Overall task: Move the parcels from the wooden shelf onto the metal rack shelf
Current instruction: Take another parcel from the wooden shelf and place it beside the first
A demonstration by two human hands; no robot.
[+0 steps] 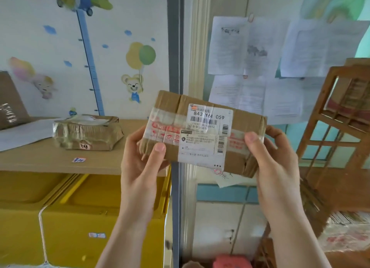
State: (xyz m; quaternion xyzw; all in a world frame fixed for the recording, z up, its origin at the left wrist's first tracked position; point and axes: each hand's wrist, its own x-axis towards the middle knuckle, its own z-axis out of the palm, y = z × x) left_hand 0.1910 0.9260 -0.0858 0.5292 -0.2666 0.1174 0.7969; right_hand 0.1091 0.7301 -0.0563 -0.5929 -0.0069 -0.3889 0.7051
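I hold a flat brown cardboard parcel (204,131), taped and bearing a white shipping label, in mid-air in front of me. My left hand (140,161) grips its left end with the thumb on top, and my right hand (274,159) grips its right end. The parcel hangs just right of the rack's grey metal upright (175,67). Left of that post runs the rack's tan shelf board (50,159), where a second tape-wrapped brown parcel (88,132) lies. The brown wooden shelf (340,117) stands at the right edge.
A white flat packet (24,131) and a brown box (10,107) lie at the left of the shelf board. Yellow cartons (80,217) fill the level below. Paper sheets (260,67) hang on the wall behind the parcel. A pink object (232,261) sits low down.
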